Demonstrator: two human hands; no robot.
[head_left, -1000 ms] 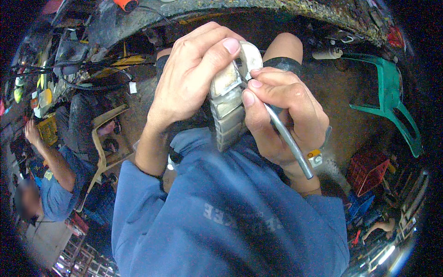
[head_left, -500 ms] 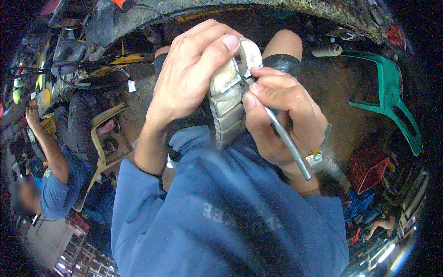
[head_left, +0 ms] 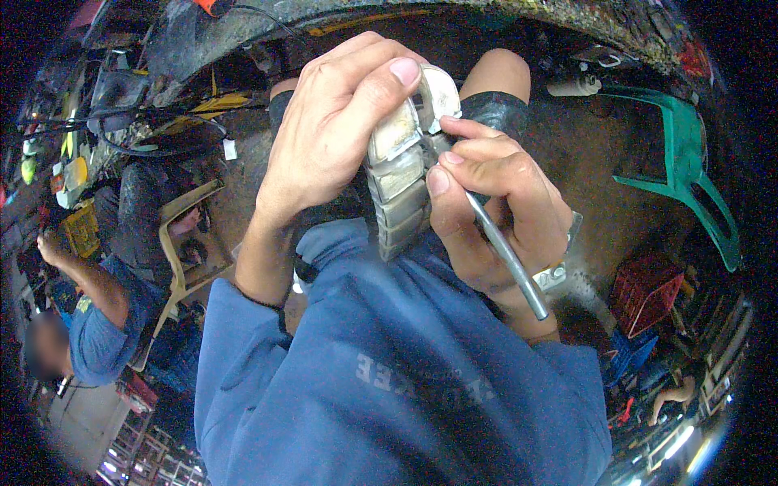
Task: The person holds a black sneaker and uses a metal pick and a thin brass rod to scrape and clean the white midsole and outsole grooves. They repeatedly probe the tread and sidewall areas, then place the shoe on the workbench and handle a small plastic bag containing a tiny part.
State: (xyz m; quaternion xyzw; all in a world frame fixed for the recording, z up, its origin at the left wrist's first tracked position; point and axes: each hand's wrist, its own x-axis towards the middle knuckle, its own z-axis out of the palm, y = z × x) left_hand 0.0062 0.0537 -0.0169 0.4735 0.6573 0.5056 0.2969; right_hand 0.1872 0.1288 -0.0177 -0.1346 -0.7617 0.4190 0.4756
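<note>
My left hand (head_left: pixel 332 121) is wrapped over the upper part of a curved, segmented piece (head_left: pixel 401 180), pale grey to whitish, with its thumb pressed along the top end. The piece bends round at the top and its row of blocks runs down toward my shirt. In my right hand (head_left: pixel 515 182) is a slim round metal rod (head_left: pixel 512 261), pinched between thumb and fingers like a pen. The rod's upper end points at the inner side of the piece; its very tip is hidden by my fingers. Fingers of the right hand rest against the piece's edge.
A worn bench edge (head_left: pixel 519 11) curves across the far side. To the right are a green plastic chair (head_left: pixel 674 154), a red crate (head_left: pixel 646 290) and a white cylinder (head_left: pixel 577 87). On the left, a person in blue (head_left: pixel 105 336) is beside a beige chair (head_left: pixel 172 243).
My hands, the segmented piece and the rod stay almost in place, with the rod's lower end shifted very slightly. The person on the left has lowered their raised hand a little.
</note>
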